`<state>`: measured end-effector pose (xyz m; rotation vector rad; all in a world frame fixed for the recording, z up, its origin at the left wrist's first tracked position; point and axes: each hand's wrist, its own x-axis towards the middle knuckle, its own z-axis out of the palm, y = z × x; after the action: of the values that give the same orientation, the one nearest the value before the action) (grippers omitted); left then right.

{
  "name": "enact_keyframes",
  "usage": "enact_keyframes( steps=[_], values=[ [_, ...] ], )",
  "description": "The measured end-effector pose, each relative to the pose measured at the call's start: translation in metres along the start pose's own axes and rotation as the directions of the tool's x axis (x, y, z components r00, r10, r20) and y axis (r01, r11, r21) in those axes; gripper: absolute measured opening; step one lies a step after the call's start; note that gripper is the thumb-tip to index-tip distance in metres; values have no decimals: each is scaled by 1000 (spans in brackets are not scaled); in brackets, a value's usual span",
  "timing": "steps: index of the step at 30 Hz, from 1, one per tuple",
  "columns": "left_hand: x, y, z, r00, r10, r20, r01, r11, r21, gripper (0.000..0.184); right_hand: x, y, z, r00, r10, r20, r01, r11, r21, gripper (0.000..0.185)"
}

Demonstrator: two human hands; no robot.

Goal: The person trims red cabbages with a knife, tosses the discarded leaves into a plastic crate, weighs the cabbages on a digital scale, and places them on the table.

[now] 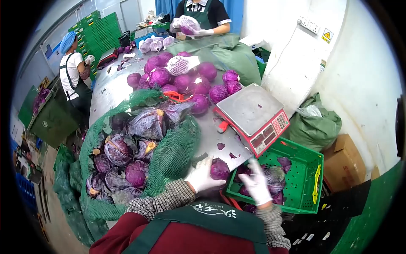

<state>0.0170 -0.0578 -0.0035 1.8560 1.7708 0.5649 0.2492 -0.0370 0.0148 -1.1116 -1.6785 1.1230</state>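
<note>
In a white glove, my left hand [205,176] is closed against the side of a trimmed red cabbage [220,169] near the table's front edge. My right hand [257,184], also gloved, has its fingers apart and holds nothing; it hovers over the left part of a green crate [302,205]. Inside that crate lie a leafy cabbage [275,179] and loose purple leaves. To the left, an open green mesh sack [177,148] holds several untrimmed red cabbages [118,150] with outer leaves and cut stems.
A red digital scale [253,109] stands beyond the crate, with an orange-handled tool [223,126] beside it. Several trimmed cabbages [159,76] are piled mid-table, one in white foam netting [182,65]. A co-worker [202,21] stands at the far end, another person [75,72] at left.
</note>
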Motion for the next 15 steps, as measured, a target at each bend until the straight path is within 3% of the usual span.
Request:
enact_keyframes(
  steps=[2,4,6,8,10,12,13,14,15],
  values=[
    [1,6,0,996,57,63,-57,998,-6,119,9,-7,34,981,-155,119,186,928,-323,52],
    [3,7,0,988,108,115,-106,994,-27,120,16,17,52,976,-173,132,208,918,-338,47],
    [2,6,-3,984,134,116,-139,990,37,120,19,13,44,988,6,152,12,993,-115,40],
    [-2,4,-4,970,216,111,-226,970,90,120,22,14,33,989,53,139,-5,946,-325,30],
    [-5,-1,-4,963,247,106,-251,967,32,121,24,45,32,998,-21,60,43,923,-382,28],
    [-6,-25,1,955,288,72,-287,958,-32,122,26,91,26,983,-18,-182,5,997,-72,23],
    [-8,-34,-2,952,298,70,-289,950,-118,123,23,110,11,969,-43,-243,-37,949,-312,18],
    [-11,-53,-4,954,295,46,-286,947,-144,123,-1,113,-10,946,101,-308,-188,944,-269,18],
    [-12,-63,-1,971,234,45,-214,940,-266,121,-10,116,-26,925,225,-306,-334,865,-374,17]
  ],
)
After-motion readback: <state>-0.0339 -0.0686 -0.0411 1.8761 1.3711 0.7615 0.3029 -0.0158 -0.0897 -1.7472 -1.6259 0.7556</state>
